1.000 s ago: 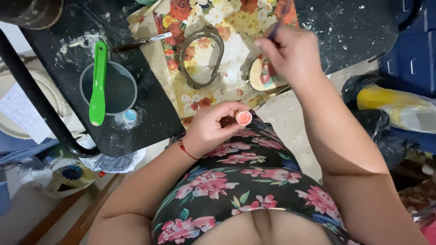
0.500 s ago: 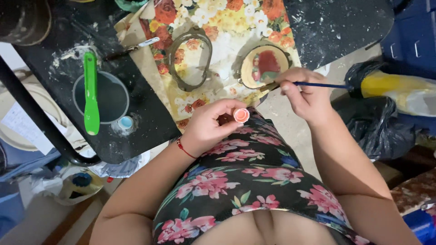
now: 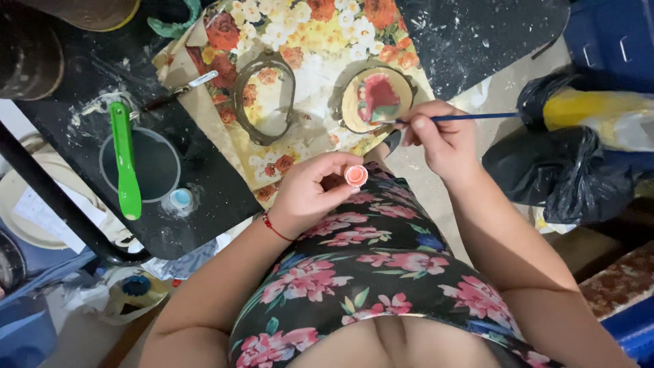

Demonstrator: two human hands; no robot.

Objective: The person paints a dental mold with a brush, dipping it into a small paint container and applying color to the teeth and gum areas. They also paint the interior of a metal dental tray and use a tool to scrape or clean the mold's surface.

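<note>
Far left of both grips, green spatula (image 3: 125, 160) lying across a round dark bowl (image 3: 139, 165) on the black table (image 3: 204, 184). Nearer, left hand (image 3: 310, 194) clenched on a small pink paint pot (image 3: 355, 176), pinched at the fingertips (open side up). Just up and right of that pot, right hand (image 3: 443, 140) grasping a thin blue brush (image 3: 463, 117), tip touching the round plaque (image 3: 377, 100) with red paint, resting on floral cloth (image 3: 306, 41).
</note>
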